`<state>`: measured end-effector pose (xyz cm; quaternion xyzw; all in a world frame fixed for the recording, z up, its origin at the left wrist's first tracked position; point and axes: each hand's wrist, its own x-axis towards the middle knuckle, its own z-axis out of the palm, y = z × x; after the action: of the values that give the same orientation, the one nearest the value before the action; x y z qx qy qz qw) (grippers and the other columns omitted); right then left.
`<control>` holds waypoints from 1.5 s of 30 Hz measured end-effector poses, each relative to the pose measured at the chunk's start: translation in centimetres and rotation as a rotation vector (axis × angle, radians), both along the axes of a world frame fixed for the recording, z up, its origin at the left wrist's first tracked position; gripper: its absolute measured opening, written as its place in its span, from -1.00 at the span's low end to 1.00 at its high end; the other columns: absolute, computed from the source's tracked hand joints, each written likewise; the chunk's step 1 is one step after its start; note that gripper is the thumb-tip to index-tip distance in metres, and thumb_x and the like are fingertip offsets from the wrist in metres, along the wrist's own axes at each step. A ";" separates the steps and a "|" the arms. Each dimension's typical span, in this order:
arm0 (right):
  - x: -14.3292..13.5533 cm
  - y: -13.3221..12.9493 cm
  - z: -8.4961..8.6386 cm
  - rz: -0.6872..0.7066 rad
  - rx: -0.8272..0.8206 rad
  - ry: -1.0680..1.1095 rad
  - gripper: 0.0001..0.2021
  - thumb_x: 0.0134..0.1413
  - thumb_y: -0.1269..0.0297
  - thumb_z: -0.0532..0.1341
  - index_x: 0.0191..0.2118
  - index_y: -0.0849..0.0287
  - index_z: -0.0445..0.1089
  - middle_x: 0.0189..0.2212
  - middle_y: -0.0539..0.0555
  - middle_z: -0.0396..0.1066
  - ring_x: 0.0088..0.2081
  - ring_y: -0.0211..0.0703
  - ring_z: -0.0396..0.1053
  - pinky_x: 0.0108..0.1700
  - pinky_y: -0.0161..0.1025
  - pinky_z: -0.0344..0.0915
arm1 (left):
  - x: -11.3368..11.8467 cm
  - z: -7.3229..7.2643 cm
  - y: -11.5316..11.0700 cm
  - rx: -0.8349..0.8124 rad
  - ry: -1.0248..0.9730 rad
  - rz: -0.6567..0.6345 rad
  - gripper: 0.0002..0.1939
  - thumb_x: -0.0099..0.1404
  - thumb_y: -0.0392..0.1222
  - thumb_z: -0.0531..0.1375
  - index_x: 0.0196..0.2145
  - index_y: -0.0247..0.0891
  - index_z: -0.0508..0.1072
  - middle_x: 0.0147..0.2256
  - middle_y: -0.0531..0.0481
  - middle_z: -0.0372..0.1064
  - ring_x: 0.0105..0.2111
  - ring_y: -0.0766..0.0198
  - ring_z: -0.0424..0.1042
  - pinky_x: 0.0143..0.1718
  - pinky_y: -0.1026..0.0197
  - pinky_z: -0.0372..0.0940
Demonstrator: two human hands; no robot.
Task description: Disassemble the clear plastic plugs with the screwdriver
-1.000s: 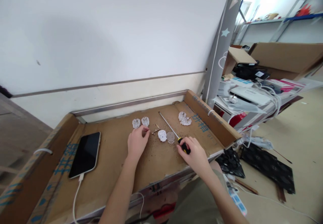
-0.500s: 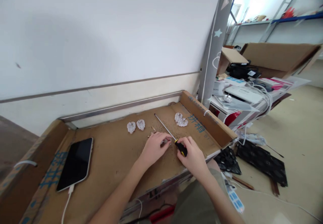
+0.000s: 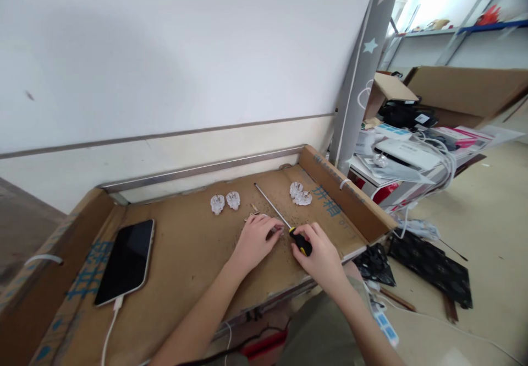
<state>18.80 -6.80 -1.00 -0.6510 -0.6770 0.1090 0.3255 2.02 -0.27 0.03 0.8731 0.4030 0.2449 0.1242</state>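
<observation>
The right hand [image 3: 318, 253] grips the black-and-yellow handle of a screwdriver [image 3: 292, 230], whose shaft points away and leftward from that hand. Near it, the left hand [image 3: 256, 238] curls over a plastic piece [image 3: 282, 232] mostly hidden by its fingers; whether it grasps this, I cannot tell. Small coppery parts [image 3: 254, 207] lie just beyond the left hand. Farther beyond it sit two clear plug pieces [image 3: 233, 200], prongs up; two similar pieces [image 3: 304, 198] lie beyond the right hand. A phone [image 3: 126, 261] lies well left of both hands.
</observation>
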 end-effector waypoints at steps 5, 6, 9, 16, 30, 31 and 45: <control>0.0 0.0 0.0 0.002 -0.014 -0.001 -0.83 0.00 0.32 0.10 -0.23 0.10 0.27 -0.29 0.03 0.24 -0.24 -0.23 0.26 -0.20 -0.32 0.21 | 0.1 0.0 -0.1 0.020 -0.004 -0.005 -0.90 0.30 -0.20 0.10 -0.27 -0.15 0.42 -0.28 0.11 0.47 -0.21 0.26 0.34 -0.09 0.15 0.06; 0.0 0.0 0.0 0.002 -0.014 -0.002 -0.83 0.00 0.32 0.09 -0.23 0.10 0.27 -0.29 0.02 0.24 -0.24 -0.23 0.26 -0.20 -0.32 0.21 | 0.2 0.0 -0.1 0.022 0.000 -0.005 -0.91 0.30 -0.20 0.11 -0.27 -0.15 0.42 -0.28 0.11 0.47 -0.21 0.25 0.33 -0.09 0.15 0.06; 0.0 0.0 0.0 0.006 -0.008 -0.001 -0.83 -0.01 0.33 0.09 -0.23 0.10 0.27 -0.29 0.03 0.24 -0.25 -0.24 0.26 -0.20 -0.32 0.21 | 0.3 0.0 -0.1 0.016 0.012 0.002 -0.89 0.30 -0.19 0.10 -0.28 -0.15 0.43 -0.28 0.09 0.47 -0.20 0.25 0.33 -0.09 0.14 0.06; 0.0 -0.1 0.0 0.007 -0.001 0.001 -0.83 -0.01 0.34 0.08 -0.23 0.10 0.27 -0.29 0.03 0.24 -0.25 -0.25 0.26 -0.19 -0.33 0.21 | -0.1 0.2 -0.2 -0.034 -0.004 -0.004 -0.84 0.30 -0.23 0.08 -0.24 -0.12 0.45 -0.27 0.08 0.47 -0.18 0.23 0.33 -0.10 0.15 0.11; 1.2 -1.3 0.4 0.085 -0.013 0.006 -0.63 -0.11 0.44 0.10 -0.09 0.08 0.28 -0.19 0.06 0.28 -0.15 -0.17 0.30 -0.13 -0.22 0.29 | -0.1 0.0 0.1 -0.077 -0.029 0.008 -0.87 0.25 -0.27 0.11 -0.27 -0.13 0.44 -0.27 0.08 0.47 -0.20 0.23 0.35 -0.13 0.15 0.14; 1.8 -1.8 0.6 0.099 0.004 0.019 -0.62 -0.09 0.44 0.11 -0.08 0.07 0.28 -0.18 0.05 0.30 -0.15 -0.20 0.32 -0.12 -0.25 0.29 | -0.1 0.0 0.1 -0.079 -0.034 0.010 -0.87 0.25 -0.27 0.11 -0.27 -0.14 0.44 -0.27 0.07 0.47 -0.20 0.23 0.36 -0.12 0.15 0.14; -0.1 5.2 17.2 0.104 0.804 0.923 -0.77 0.02 0.20 0.19 -0.33 0.14 0.10 -0.55 -0.12 0.24 -0.63 -0.39 0.23 -0.61 -0.37 0.21 | -0.2 0.0 0.1 -0.106 -0.036 0.017 -0.89 0.24 -0.26 0.12 -0.32 -0.12 0.44 -0.31 0.10 0.47 -0.22 0.22 0.34 -0.14 0.16 0.12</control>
<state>18.73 -1.62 16.24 -0.3289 -0.4853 0.1318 0.7994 1.80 -0.14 0.02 0.8572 0.4206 0.2400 0.1753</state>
